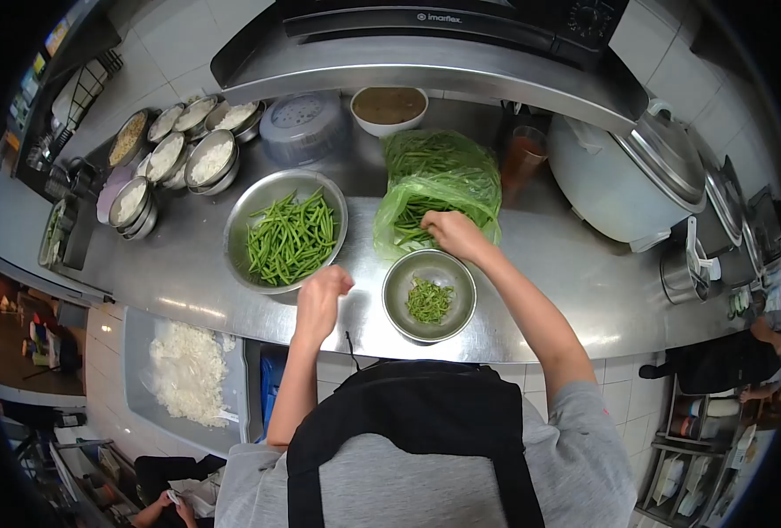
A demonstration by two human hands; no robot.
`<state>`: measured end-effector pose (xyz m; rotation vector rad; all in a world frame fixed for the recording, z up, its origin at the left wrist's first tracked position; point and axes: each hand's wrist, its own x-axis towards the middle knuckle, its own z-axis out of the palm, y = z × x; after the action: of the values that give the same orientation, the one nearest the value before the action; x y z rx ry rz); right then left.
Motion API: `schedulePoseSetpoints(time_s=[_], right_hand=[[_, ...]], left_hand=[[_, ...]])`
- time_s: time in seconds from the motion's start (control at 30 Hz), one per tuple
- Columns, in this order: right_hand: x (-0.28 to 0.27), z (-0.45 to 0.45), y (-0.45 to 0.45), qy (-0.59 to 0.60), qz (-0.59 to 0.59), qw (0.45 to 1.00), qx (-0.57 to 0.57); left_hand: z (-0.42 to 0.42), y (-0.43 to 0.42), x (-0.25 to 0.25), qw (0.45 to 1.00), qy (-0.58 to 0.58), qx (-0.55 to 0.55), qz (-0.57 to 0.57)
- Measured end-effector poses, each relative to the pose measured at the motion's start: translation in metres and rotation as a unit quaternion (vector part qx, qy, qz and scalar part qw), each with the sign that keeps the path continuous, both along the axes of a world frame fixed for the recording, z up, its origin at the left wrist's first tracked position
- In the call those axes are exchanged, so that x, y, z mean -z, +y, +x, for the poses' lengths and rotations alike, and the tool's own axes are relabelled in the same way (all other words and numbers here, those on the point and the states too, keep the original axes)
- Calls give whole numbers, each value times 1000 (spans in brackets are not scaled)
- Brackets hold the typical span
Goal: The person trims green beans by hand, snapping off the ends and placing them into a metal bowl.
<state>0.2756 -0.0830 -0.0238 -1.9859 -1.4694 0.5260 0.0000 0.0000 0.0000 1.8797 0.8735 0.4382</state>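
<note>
My right hand [453, 234] is at the mouth of a green plastic bag [439, 158], its fingers pinched together over the green beans [412, 216] inside. Whatever may be between those fingertips is too small to make out. My left hand [321, 297] is closed with its fingers curled, just off the lower right rim of a large steel bowl [232, 248]. Cut green beans [291, 236] are heaped in that bowl. Between and below my hands stands a smaller steel bowl [397, 324], holding a little pile of trimmed bean ends [428, 301].
Bowls of rice [212, 162] cluster at the back left, beside an upturned clear plastic tub [302, 128]. Behind the bag sits a bowl of brown liquid [390, 107]. A large rice cooker [593, 185] stands right. A metal shelf [426, 84] overhangs the counter [531, 304]. Other people work nearby.
</note>
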Motion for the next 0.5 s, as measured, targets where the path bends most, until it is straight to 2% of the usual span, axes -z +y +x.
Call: schedulePoseSetpoints(time_s=[0.07, 0.1, 0.17, 0.23, 0.37, 0.43, 0.47, 0.5], right_hand=[[7, 0, 16, -198, 1, 976, -88], [10, 4, 3, -210, -37, 972, -102], [17, 3, 25, -294, -112, 937, -153], [12, -1, 32, -303, -108, 932, -168], [-15, 1, 18, -256, -61, 955, -137], [-22, 9, 6, -151, 93, 979, -96], [-21, 14, -1, -141, 150, 975, -85], [-29, 13, -7, -140, 146, 976, -87]], left_hand=[[11, -5, -10, 979, -70, 8, 194], [14, -24, -4, 984, -84, -4, 156], [7, -18, -17, 985, -56, 14, 160], [-4, -11, -16, 988, -39, 8, 146], [-20, 0, -2, 995, -49, -30, 77], [-23, 3, -2, 996, -53, -48, 46], [-22, 4, -2, 997, -59, -41, 40], [-19, 4, -4, 997, -58, -42, 35]])
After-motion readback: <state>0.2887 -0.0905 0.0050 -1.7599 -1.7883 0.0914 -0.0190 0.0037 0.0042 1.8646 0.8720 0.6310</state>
